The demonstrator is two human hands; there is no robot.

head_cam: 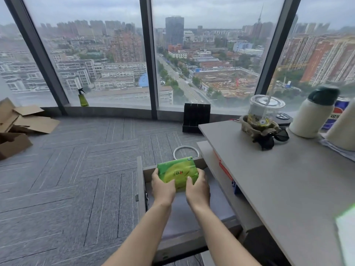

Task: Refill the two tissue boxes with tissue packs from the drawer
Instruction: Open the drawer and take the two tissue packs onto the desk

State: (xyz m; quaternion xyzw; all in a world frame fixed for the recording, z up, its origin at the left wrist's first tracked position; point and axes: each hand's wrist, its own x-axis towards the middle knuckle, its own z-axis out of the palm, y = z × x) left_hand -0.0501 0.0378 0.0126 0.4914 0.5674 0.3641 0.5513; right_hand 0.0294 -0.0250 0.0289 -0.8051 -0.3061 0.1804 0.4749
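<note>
Both hands are closed on a green plastic-wrapped tissue pack [177, 172] above the far end of the open grey pull-out drawer [141, 181]. The left hand [162, 186] clamps the pack's near-left edge, fingers curled onto its top face; the right hand [197, 187] clamps the near-right edge in the same way. The pack is tilted, its far edge raised toward the drawer's back wall. Whether it has cleared the drawer floor cannot be determined.

Step in hand, as judged: withdrawing a pack from the drawer.

Procedure for a clean lift:
- Keep the grip symmetrical — the soft wrapper will likely buckle if one side is squeezed harder than the other.
- Raise the pack straight up until it clears the drawer walls before moving it sideways.
- Carry it toward the grey desk top [269, 179] at the right, passing under no overhang; the desk edge sits just beside the drawer and could catch the wrapper.

Neither tissue box can be identified in view, so the destination must be located before the pack is set down. The refilling itself appears not yet started.
</note>
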